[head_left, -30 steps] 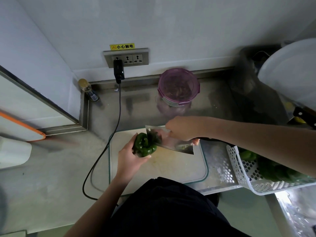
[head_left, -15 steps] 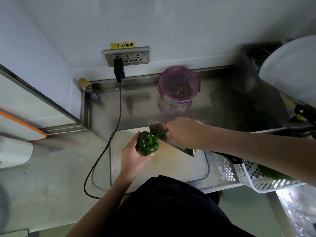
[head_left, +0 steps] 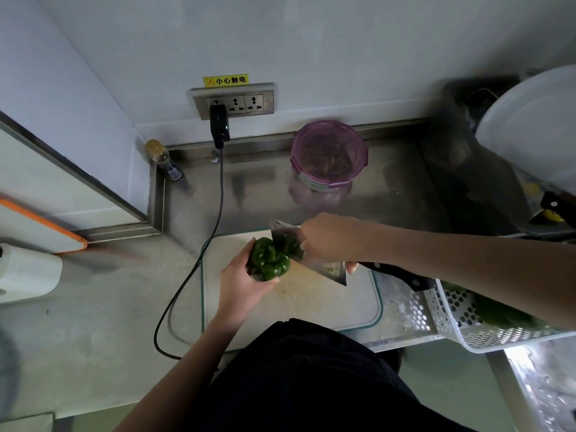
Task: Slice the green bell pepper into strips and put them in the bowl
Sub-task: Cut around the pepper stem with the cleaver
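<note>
Nearest the camera, a dark garment [head_left: 299,378] filled the lower centre of the frame. Above it lay the cutting board [head_left: 327,307], pale with a green rim, its near edge partly covered by the garment and bare board showing toward its lower right corner. The left hand [head_left: 241,286] rose from the lower left and cupped the green bell pepper [head_left: 268,259] over the board's upper left part, fingers curled round the pepper's underside, stem end facing up. The right hand [head_left: 330,240] reached in from the right, fingers wrapped on the cleaver [head_left: 311,260] near where the blade met its dark handle; the blade's flat lay just beside the pepper, touching or nearly so, and mirrored its green.

At lower right a white perforated basket [head_left: 452,319] held green vegetables, partly hidden by the forearm, and hung past the counter's front edge. A black cable [head_left: 199,263] ran down the bare counter left of the board.

Farther back, a purple-lidded round container [head_left: 328,157] stood closed, with dark contents too blurred to name. A small bottle [head_left: 163,160] stood in the counter's back left corner, and a wall socket [head_left: 233,101] sat above.
</note>
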Demonstrator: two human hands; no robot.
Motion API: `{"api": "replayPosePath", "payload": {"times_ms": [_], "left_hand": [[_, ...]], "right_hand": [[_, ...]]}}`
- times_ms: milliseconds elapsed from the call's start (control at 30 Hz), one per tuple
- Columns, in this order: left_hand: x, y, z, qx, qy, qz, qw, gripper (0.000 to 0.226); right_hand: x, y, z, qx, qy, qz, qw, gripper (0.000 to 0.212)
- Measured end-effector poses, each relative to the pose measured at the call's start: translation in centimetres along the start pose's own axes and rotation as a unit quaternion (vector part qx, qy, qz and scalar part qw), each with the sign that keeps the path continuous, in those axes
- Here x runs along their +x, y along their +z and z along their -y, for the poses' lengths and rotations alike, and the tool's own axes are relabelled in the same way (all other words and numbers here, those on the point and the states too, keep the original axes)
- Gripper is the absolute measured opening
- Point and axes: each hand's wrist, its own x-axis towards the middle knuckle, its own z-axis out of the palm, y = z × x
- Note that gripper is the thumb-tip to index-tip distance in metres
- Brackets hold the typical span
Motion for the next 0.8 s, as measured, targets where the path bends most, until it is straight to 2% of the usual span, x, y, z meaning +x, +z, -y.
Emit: {"api": "replayPosePath", "payload": {"times_ms": [133, 200, 367, 467, 533, 600, 667, 767, 800], "left_hand": [[0.0, 0.1, -0.5, 0.026, 0.006, -0.007, 1.0, 0.049], [0.1, 0.4, -0.3, 0.049, 0.016, -0.008, 0.999, 0.046], [0.4, 0.7, 0.5, 0.058, 0.031, -0.013, 0.998, 0.074], [0.3, 0.6, 0.5, 0.04, 0.017, -0.003, 0.999, 0.076], [0.1, 0.6, 0.4, 0.014, -0.014, 0.001, 1.0, 0.07], [0.1, 0.6, 0.2, -0.007, -0.055, -0.005, 0.998, 0.074], [0.1, 0.6, 0.1, 0.007, -0.086, -0.005, 0.996, 0.083], [-0.5, 0.5, -0.4, 0.038, -0.091, 0.019, 0.995, 0.107], [-0.7, 0.2, -0.4, 0.039, -0.09, 0.039, 0.994, 0.116]], "right_hand": [[0.1, 0.6, -0.3, 0.033, 0.016, 0.031, 0.999, 0.02], [-0.3, 0.9, -0.3, 0.047, 0.02, 0.046, 0.998, 0.024], [-0.8, -0.1, -0.5, 0.036, 0.04, 0.078, 0.996, 0.029], [-0.8, -0.7, -0.6, 0.06, 0.038, 0.103, 0.992, 0.03], [-1.3, -1.3, -0.5, 0.037, 0.028, 0.092, 0.995, 0.028], [-1.9, -2.0, -0.8, 0.014, 0.022, 0.053, 0.998, 0.032], [-2.2, -2.4, -2.1, -0.006, 0.03, 0.015, 0.999, 0.037], [-2.8, -2.2, -3.9, 0.037, 0.056, 0.011, 0.998, 0.023], [-3.0, -1.9, -3.9, 0.058, 0.06, 0.018, 0.996, 0.024]]}}
